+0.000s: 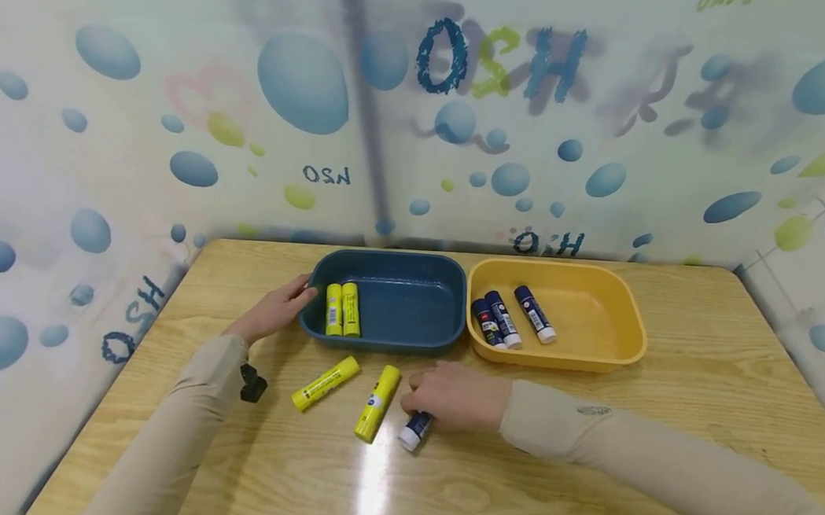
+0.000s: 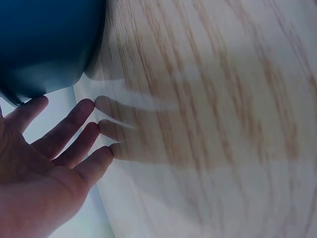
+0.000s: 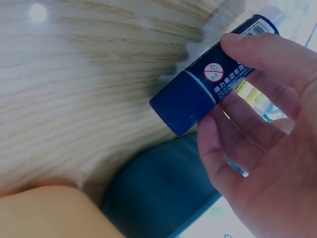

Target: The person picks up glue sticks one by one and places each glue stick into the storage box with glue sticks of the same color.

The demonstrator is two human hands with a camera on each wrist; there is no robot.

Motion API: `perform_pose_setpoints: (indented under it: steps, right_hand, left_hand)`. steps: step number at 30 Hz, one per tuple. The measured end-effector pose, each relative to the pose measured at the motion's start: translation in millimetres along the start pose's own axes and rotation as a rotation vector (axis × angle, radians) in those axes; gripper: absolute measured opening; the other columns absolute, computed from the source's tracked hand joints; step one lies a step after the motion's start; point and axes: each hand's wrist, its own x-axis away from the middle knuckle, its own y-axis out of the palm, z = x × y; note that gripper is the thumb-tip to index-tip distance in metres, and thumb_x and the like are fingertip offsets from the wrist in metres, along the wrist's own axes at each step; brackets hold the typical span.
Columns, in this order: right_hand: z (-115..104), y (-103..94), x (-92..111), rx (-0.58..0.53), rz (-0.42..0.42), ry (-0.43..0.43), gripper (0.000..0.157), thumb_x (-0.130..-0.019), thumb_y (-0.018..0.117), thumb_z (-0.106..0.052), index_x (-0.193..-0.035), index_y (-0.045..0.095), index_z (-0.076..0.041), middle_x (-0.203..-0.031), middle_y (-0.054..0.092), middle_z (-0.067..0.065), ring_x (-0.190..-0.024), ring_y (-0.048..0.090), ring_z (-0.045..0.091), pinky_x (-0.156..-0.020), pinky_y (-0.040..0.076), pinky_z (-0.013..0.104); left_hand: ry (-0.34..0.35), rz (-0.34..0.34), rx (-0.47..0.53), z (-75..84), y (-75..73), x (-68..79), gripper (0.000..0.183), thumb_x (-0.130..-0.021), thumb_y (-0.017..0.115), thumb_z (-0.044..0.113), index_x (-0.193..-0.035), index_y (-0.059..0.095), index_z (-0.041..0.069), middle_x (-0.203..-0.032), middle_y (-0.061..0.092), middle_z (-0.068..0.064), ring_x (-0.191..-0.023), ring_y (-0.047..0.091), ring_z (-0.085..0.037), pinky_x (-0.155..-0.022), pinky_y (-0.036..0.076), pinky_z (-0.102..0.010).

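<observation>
My right hand [image 1: 457, 394] pinches a dark blue glue stick [image 3: 184, 103] between thumb and fingers. In the head view its white end [image 1: 410, 438] sticks out below the hand, close over the table. My left hand [image 1: 272, 312] touches the left end of the dark blue bin [image 1: 407, 345], its fingers spread and fairly straight in the left wrist view. Inside that bin two yellow glue sticks [image 1: 342, 310] stand side by side at the left. On the table in front lie a tilted yellow glue stick [image 1: 327, 382] and another yellow glue stick [image 1: 377, 403], the latter nearest my right hand.
A yellow-orange bin [image 1: 555, 362] adjoins the blue bin on its right and holds three dark blue glue sticks [image 1: 534, 314]. Both bins stand near the back of the wooden table [image 1: 497, 499], before a patterned wall [image 1: 404, 162].
</observation>
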Motion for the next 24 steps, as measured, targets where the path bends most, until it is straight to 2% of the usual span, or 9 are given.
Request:
perform_pose_setpoints:
  steps: [9, 14, 18, 24]
  right_hand:
    - [3, -6.0, 21, 0.033, 0.027, -0.002, 0.015, -0.084, 0.076, -0.017, -0.095, 0.068, -0.023, -0.086, 0.056, -0.009, -0.075, 0.049, 0.006, -0.068, 0.042, 0.024]
    - [6, -18.6, 39, 0.021, 0.031, 0.03, 0.018, -0.085, 0.076, -0.018, -0.101, 0.069, -0.022, -0.086, 0.055, -0.008, -0.076, 0.049, 0.007, -0.073, 0.044, 0.025]
    - [11, -25.5, 55, 0.03, 0.067, 0.057, 0.022, -0.082, 0.079, -0.014, -0.101, 0.068, -0.019, -0.087, 0.057, -0.007, -0.078, 0.051, 0.009, -0.077, 0.047, 0.027]
    - [18, -31.9, 74, 0.04, 0.082, 0.115, 0.026, -0.082, 0.079, -0.013, -0.105, 0.069, -0.017, -0.1, 0.064, -0.001, -0.089, 0.058, 0.015, -0.082, 0.048, 0.035]
  left_hand:
    - [-0.011, -0.012, -0.002, 1.3, -1.6, 0.4, 0.066, -0.106, 0.032, 0.042, -0.153, 0.015, -0.001, -0.151, 0.021, -0.031, -0.136, 0.026, -0.047, -0.107, 0.025, -0.058]
    - [-0.013, -0.015, -0.011, 3.1, -1.9, 0.5, 0.066, -0.106, 0.032, 0.042, -0.153, 0.016, -0.001, -0.151, 0.022, -0.031, -0.135, 0.027, -0.047, -0.106, 0.026, -0.059]
    - [-0.014, -0.013, -0.023, 2.8, -2.9, -0.1, 0.065, -0.106, 0.032, 0.041, -0.153, 0.016, -0.001, -0.152, 0.021, -0.03, -0.136, 0.025, -0.047, -0.106, 0.025, -0.059]
    - [-0.018, -0.015, -0.029, -0.4, -2.3, -1.0, 0.064, -0.106, 0.034, 0.04, -0.153, 0.016, 0.0, -0.151, 0.024, -0.031, -0.135, 0.029, -0.047, -0.105, 0.028, -0.059]
